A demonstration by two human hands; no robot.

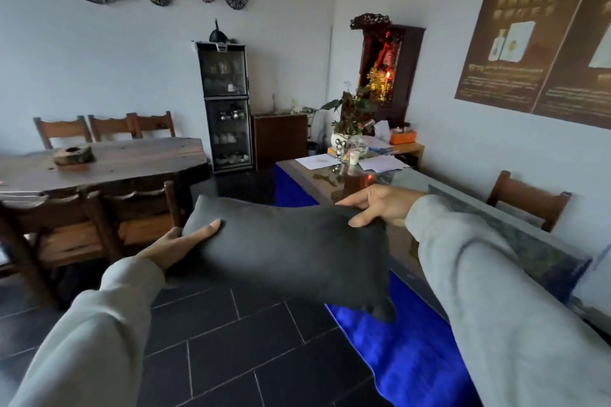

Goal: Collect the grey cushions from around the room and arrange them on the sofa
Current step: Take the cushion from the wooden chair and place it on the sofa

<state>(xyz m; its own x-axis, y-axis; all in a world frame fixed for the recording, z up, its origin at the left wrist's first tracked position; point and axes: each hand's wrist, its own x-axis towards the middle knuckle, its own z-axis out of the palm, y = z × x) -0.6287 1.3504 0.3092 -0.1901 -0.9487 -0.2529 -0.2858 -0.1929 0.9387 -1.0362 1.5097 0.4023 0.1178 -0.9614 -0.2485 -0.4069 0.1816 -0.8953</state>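
Note:
A dark grey cushion [284,248] is held in the air in front of me, over the dark tiled floor. My left hand [180,241] grips its left edge, thumb on top and fingers underneath. My right hand [377,205] pinches its far right corner between thumb and fingers. The cushion's near right corner hangs down over the blue cloth. No sofa is in view.
A long table [413,182] with a glass top and blue cloth [403,350] runs along the right, with papers and a potted plant [350,122] at its far end. A wooden table [132,158] with chairs [109,221] stands left. A glass cabinet [226,106] is at the back wall.

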